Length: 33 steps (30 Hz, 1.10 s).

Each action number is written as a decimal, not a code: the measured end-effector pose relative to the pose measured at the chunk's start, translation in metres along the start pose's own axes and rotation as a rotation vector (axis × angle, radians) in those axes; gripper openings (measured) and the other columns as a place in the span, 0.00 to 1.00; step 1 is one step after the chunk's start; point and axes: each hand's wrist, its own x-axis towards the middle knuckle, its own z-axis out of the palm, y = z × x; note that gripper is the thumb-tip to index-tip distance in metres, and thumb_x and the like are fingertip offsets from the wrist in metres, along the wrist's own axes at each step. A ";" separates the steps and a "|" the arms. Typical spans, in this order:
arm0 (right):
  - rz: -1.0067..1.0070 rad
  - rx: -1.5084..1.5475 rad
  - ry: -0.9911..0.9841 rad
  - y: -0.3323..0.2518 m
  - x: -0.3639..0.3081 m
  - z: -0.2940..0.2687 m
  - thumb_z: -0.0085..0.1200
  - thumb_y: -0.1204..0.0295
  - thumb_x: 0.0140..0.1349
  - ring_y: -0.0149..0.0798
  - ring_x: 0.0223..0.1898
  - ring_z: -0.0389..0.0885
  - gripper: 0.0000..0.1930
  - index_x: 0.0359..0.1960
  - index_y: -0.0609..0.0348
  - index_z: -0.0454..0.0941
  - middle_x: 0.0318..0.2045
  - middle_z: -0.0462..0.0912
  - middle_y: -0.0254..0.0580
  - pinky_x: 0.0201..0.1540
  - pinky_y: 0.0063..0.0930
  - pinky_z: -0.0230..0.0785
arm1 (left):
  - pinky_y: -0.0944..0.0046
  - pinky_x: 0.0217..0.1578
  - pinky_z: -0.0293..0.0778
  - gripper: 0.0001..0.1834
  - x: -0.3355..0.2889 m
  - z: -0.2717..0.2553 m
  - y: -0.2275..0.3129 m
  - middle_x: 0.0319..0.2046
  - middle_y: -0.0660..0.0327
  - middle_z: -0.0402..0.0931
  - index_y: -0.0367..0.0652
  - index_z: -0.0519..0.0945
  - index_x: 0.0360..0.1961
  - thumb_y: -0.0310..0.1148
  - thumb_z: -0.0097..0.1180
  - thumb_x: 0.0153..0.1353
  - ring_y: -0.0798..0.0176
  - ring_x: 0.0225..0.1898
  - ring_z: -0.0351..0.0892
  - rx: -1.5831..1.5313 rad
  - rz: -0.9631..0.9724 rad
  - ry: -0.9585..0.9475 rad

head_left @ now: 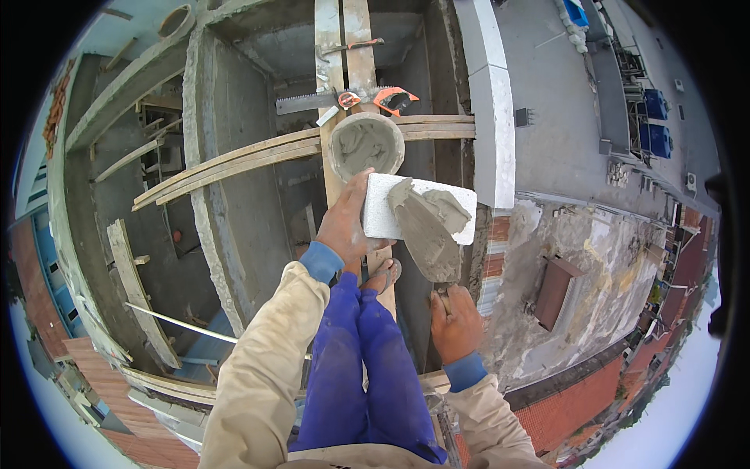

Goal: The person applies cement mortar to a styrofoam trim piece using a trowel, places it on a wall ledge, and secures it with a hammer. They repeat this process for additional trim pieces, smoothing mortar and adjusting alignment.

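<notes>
My left hand (344,216) grips the left end of a white lightweight block (380,209), holding it up over the planks. Grey mortar (448,209) lies on the right part of the block's face. In my right hand (456,322) is the handle of a trowel (428,241), closed in the fingers. The mortar-coated blade slants up and left, its tip against the block. Just beyond the block stands a round bucket (337,160) with wet mortar inside, partly covered by the block.
I stand on narrow wooden planks (329,31) above deep concrete-walled bays. A hammer (349,48), a handsaw (305,102) and a tape measure (348,100) lie on the planks past the bucket. Cross planks (234,166) run left. A white block wall (494,133) runs along the right, above a lower roof.
</notes>
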 end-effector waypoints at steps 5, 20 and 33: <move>-0.021 0.010 -0.090 -0.004 -0.029 -0.029 0.65 0.70 0.61 0.55 0.32 0.82 0.12 0.43 0.61 0.80 0.33 0.80 0.47 0.32 0.43 0.74 | 0.50 0.66 0.73 0.67 0.004 0.001 0.004 0.71 0.46 0.63 0.47 0.57 0.75 0.39 0.85 0.33 0.40 0.69 0.69 -0.018 -0.046 0.026; 0.011 0.026 -0.050 0.030 -0.028 -0.041 0.64 0.70 0.62 0.57 0.32 0.82 0.10 0.41 0.61 0.81 0.32 0.80 0.48 0.32 0.45 0.73 | 0.50 0.68 0.70 0.70 0.008 0.004 0.002 0.71 0.44 0.62 0.41 0.49 0.78 0.43 0.82 0.38 0.40 0.71 0.65 0.075 -0.012 -0.045; 0.129 0.118 -0.017 0.035 -0.061 -0.036 0.66 0.71 0.60 0.56 0.30 0.81 0.09 0.38 0.60 0.80 0.31 0.80 0.46 0.31 0.43 0.73 | 0.56 0.69 0.67 0.71 -0.005 -0.014 -0.004 0.69 0.50 0.68 0.38 0.50 0.78 0.42 0.84 0.37 0.50 0.70 0.69 -0.115 -0.048 -0.123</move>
